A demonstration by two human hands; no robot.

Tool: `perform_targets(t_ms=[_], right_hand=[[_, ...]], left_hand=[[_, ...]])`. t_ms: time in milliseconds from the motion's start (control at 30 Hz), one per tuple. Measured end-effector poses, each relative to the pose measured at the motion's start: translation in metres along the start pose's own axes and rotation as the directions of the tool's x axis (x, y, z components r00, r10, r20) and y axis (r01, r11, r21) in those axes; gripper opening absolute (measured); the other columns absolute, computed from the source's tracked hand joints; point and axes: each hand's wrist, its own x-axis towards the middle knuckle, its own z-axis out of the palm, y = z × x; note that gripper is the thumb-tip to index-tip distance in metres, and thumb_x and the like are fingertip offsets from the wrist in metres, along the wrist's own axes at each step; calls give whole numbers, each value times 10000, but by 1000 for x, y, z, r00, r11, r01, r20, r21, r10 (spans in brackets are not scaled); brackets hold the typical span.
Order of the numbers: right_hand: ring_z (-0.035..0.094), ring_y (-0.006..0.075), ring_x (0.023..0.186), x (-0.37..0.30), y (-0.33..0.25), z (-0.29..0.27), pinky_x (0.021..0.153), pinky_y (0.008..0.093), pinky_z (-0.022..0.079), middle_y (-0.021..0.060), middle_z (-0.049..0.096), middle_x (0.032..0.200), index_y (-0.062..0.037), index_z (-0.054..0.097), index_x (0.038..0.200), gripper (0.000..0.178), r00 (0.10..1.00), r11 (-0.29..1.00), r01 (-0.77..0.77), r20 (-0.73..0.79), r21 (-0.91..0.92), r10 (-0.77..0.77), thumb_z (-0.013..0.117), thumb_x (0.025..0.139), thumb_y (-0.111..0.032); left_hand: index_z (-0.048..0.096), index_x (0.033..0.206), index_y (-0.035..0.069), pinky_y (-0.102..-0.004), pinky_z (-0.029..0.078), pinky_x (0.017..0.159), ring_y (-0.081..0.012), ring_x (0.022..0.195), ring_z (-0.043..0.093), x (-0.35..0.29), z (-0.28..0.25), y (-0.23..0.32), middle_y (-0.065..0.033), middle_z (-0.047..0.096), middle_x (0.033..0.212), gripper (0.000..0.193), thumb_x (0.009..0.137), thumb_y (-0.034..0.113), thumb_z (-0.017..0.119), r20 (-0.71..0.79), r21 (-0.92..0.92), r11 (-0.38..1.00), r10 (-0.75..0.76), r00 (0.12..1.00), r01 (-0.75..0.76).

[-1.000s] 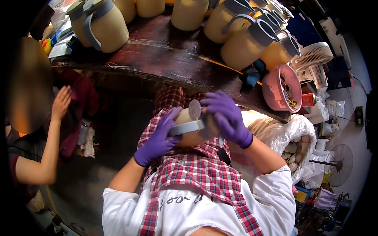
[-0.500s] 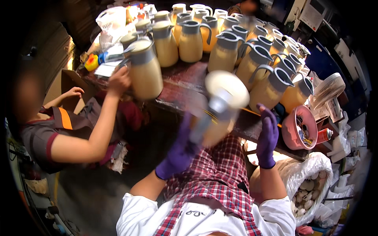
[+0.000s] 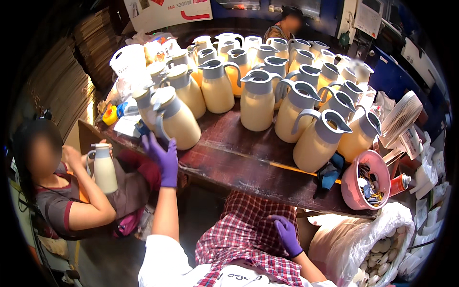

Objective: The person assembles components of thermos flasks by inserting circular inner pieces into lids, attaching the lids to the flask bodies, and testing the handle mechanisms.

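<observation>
My left hand [image 3: 163, 160], in a purple glove, is at the table's left front edge. Its fingers are spread, beside the lower part of a cream vacuum jug [image 3: 179, 122] with a grey collar, handle and a lid. Whether the fingertips touch the jug, I cannot tell. A small dark blue thing [image 3: 142, 127] shows by the fingertips, too small to name. Over my lap, my right hand [image 3: 287, 235], also purple-gloved, hangs with fingers loosely apart and nothing in it. Several cream jugs with open tops stand closest to me on the right, one front jug [image 3: 318, 143] among them.
A co-worker at left holds another cream jug [image 3: 104, 170]. On the dark red table [image 3: 229, 167], a pink basin [image 3: 352, 184] of small parts stands at right, near a white fan [image 3: 401, 119] and spray can [image 3: 399, 184]. Below is a plastic-lined sack [image 3: 334, 244] of pale round pieces.
My left hand has let go of the blurred jug it held and moved left. My right hand has dropped to my lap. The co-worker now holds a jug closer to the body. The view has shifted.
</observation>
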Motion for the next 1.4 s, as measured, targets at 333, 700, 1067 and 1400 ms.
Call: perform_targets(t_ms=[333,700,1067,1400], right_hand=[[688,314,1042,-1,17,2,920,397,546,123,725,1143,-76,724,1155,248,998,986,51,54,-157,-43,590,1002,-218],[656,243,1140,-26,-120,-135,1012,386,488,93,710,1186,-60,696,1236,273,933,927,358,28,-108,-358,618,977,-100],[716,333,933,38,-127,-328,834,454,553,119,752,956,-140,781,919,322,947,148,-314,-321,-938,-27,571,866,-378],[699,160,720,26,-198,-260,594,317,529,71,722,882,-28,694,1046,261,856,915,46,-457,-400,-243,585,1018,-263]], left_hand=[[604,1257,37,-527,366,1115,-394,1304,489,113,255,96,-218,571,1365,580,828,404,740,365,177,868,381,850,-465],[650,1199,-12,-457,437,1024,-352,1167,573,115,121,69,-193,641,1212,283,952,120,684,447,-102,926,369,815,-364],[623,1214,34,-434,267,1215,-331,1461,378,19,14,170,-159,491,1459,300,919,-4,581,601,-700,713,618,507,-39],[526,1411,-10,-373,446,1080,-239,1284,563,-102,-101,209,-172,550,1439,412,1012,75,586,613,-761,568,469,636,314]])
